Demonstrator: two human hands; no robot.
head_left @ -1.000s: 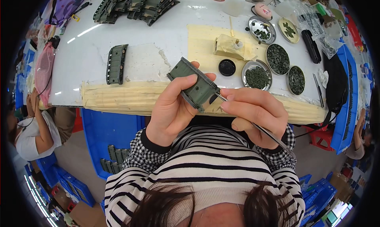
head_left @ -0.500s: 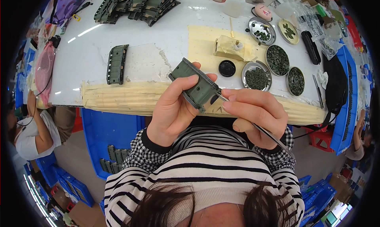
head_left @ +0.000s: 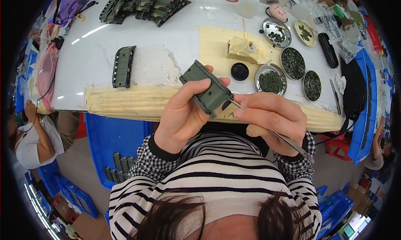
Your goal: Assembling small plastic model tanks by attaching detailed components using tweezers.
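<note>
My left hand (head_left: 184, 110) is closed round a green camouflage plastic part (head_left: 206, 91) with toothed long edges, tilted above the table's near edge. My right hand (head_left: 275, 118) pinches slim metal tweezers (head_left: 288, 142). Their tip meets the part's right-hand edge; whether a small piece sits between the points is too small to tell. On the table to the left lies a similar green part (head_left: 124, 67) with nobody touching it. Small dishes stand beyond my right hand, the nearest a metal dish of tiny green pieces (head_left: 270, 82).
A pile of camouflage parts (head_left: 146, 5) lies at the back left. Further right are dishes of dark green pieces (head_left: 293, 63), a black round lid (head_left: 239, 72) and a taped block with a bottle (head_left: 246, 50). A blue bin (head_left: 100, 135) with parts stands below left. Co-workers sit at both sides.
My right hand and the tweezers have shifted slightly to the right. The part in my left hand has barely moved. At the left, a co-worker's hand has shifted a little.
</note>
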